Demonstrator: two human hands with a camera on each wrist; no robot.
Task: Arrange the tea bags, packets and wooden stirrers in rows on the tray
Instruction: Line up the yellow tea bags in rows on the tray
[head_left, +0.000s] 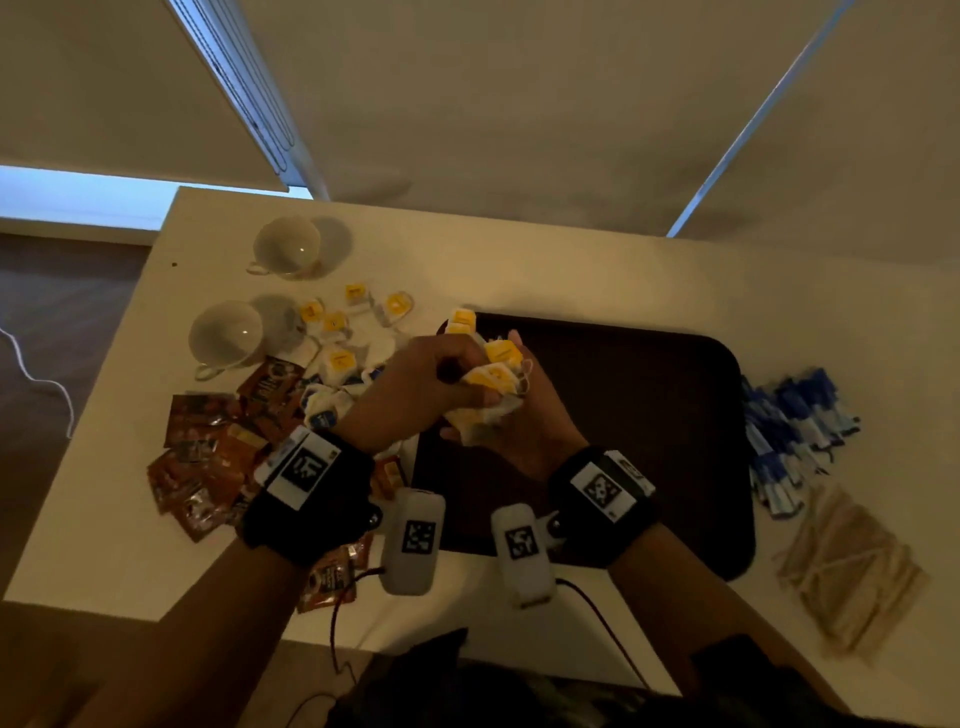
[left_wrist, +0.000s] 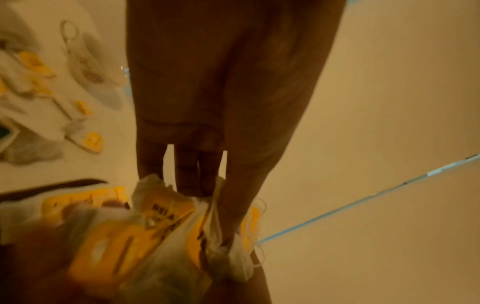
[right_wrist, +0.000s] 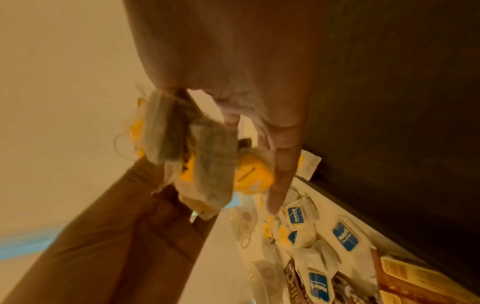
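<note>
Over the left edge of the dark brown tray (head_left: 649, 415), both hands hold one bunch of yellow-tagged tea bags (head_left: 496, 371). My left hand (head_left: 457, 387) comes from the left and its fingers pinch the bunch (left_wrist: 168, 222) from above. Under the bunch is my right hand (head_left: 501, 415), which cups the bags (right_wrist: 200, 156) with its fingers curled round them. More tea bags (head_left: 337, 358), with yellow and blue tags, lie loose on the table left of the tray. Brown packets (head_left: 218, 457) are scattered at front left. Blue packets (head_left: 795, 431) and wooden stirrers (head_left: 847, 566) lie right of the tray.
Two white cups (head_left: 285, 247) (head_left: 226, 335) lie on their sides at the back left of the white table (head_left: 571, 270). Two yellow-tagged tea bags (head_left: 462, 319) lie at the tray's back left corner. A red cable (head_left: 337, 623) hangs off the front edge.
</note>
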